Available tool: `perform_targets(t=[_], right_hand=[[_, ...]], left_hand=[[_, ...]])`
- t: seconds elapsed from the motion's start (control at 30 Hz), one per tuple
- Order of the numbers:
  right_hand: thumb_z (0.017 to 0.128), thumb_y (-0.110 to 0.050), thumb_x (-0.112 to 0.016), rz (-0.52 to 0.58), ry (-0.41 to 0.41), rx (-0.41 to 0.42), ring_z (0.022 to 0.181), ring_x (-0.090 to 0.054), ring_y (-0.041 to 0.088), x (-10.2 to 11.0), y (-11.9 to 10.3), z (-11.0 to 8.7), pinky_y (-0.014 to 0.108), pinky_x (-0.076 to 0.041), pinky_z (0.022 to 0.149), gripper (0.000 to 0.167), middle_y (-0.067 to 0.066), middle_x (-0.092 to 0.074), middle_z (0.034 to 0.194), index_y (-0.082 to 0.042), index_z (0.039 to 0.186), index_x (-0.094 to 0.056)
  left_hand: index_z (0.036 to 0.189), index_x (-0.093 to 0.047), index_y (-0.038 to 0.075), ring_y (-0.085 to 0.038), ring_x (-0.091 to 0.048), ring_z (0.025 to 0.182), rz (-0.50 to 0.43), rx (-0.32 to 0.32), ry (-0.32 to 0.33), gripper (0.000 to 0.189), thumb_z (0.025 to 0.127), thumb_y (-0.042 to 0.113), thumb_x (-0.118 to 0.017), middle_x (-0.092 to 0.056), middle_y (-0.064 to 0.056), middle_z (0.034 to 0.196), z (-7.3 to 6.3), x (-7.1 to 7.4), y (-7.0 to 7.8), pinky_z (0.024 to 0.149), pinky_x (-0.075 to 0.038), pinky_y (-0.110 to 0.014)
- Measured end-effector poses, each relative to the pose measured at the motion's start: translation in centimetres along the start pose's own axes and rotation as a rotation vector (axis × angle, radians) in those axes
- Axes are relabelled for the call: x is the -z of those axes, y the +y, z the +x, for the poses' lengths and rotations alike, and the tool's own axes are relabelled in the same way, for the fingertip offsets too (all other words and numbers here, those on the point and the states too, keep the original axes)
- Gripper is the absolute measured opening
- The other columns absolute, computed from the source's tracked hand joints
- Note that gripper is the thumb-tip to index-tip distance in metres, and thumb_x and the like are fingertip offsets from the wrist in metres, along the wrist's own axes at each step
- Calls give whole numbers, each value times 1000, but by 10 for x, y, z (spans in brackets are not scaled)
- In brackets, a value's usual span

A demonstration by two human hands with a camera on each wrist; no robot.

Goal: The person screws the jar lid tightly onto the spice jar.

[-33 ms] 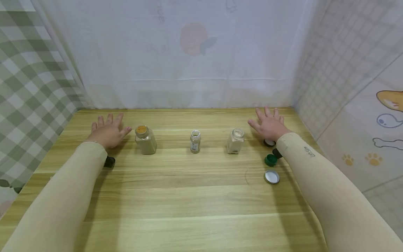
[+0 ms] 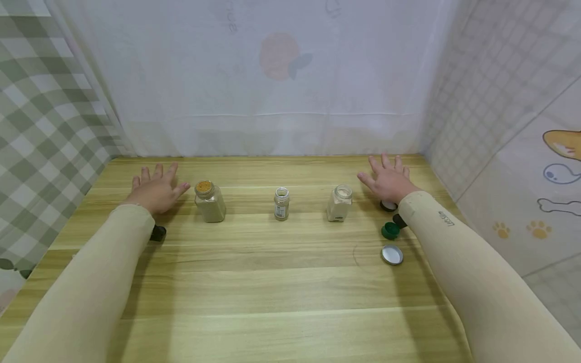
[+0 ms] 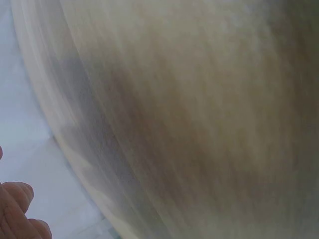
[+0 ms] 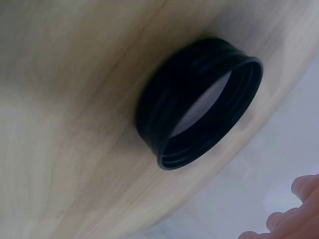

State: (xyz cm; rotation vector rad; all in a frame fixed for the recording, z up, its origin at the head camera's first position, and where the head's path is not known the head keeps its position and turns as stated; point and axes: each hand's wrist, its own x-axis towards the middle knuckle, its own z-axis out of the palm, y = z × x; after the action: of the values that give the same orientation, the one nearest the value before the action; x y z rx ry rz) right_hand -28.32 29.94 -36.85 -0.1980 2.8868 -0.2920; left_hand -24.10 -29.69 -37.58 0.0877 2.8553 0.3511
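Observation:
My left hand (image 2: 156, 191) is spread with straight fingers at the left of the table, holding nothing. Just right of its thumb stands an uncapped square glass jar (image 2: 212, 205) with orange-brown powder at its mouth. A smaller open glass jar (image 2: 281, 205) with a label stands in the middle. Farther right is a third open jar (image 2: 338, 205) with pale contents. Beside that one my right hand (image 2: 387, 180) is spread, fingers straight and free of any object. Partly under its wrist lies a black lid (image 4: 199, 102), hollow side up in the right wrist view.
A green cap (image 2: 390, 230) and a silver lid with white lining (image 2: 392, 254) lie on the wooden table (image 2: 281, 287), left of the right forearm. White cloth (image 2: 290, 101) hangs along the back edge. Checked cloth (image 2: 41, 91) hangs at the left, patterned cloth (image 2: 508, 166) at the right.

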Motion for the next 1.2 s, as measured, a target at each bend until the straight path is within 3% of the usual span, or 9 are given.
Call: perform_targets(t=[0.17, 0.4, 0.7, 0.8, 0.97, 1.2], right_hand=[[107, -70, -27, 9, -10, -5, 150, 20, 67, 1, 0, -3, 84, 6, 116, 91, 32, 13, 171, -9, 170, -3], [108, -69, -28, 9, 6, -10, 151, 21, 65, 7, 3, -12, 84, 4, 116, 90, 33, 10, 172, -7, 169, -6], [109, -67, -26, -1, 30, 13, 153, 16, 64, 15, 8, -22, 83, 2, 118, 89, 34, 5, 171, -5, 169, -9], [110, -64, -27, -7, 19, 16, 154, 13, 64, 17, 10, -26, 81, 1, 120, 85, 34, 3, 172, -3, 168, -12], [113, -54, -29, -24, 0, 69, 157, -4, 59, 21, 11, -31, 71, -3, 126, 79, 37, -11, 169, 5, 165, -19], [114, -49, -34, -1, -9, 92, 156, -16, 57, 25, 22, -41, 68, -14, 127, 76, 37, -22, 167, 7, 164, -21]], left_hand=[[169, 6, 11, -68, 20, 148, -7, -2, -4, 96, 104, 76, -21, 12, -39, 167, 0, -1, 2, 117, 10, -81], [169, 9, 11, -68, 21, 148, -28, -25, -9, 98, 102, 79, -18, 14, -39, 167, -1, -3, 4, 116, 10, -81], [169, 5, 8, -70, 15, 148, -98, -107, -16, 91, 108, 69, -22, 10, -41, 167, -10, -1, 11, 116, 7, -83], [169, 3, 8, -70, 15, 148, -133, -135, -37, 87, 110, 65, -24, 9, -39, 168, -13, -2, 9, 117, 7, -82], [170, -1, 9, -68, 17, 148, -188, -171, -91, 80, 113, 56, -31, 10, -36, 170, -18, -3, 2, 116, 7, -83], [170, 0, 15, -64, 13, 152, -209, -155, -168, 88, 109, 54, -50, 8, -30, 173, -26, 3, 2, 112, -5, -87]])
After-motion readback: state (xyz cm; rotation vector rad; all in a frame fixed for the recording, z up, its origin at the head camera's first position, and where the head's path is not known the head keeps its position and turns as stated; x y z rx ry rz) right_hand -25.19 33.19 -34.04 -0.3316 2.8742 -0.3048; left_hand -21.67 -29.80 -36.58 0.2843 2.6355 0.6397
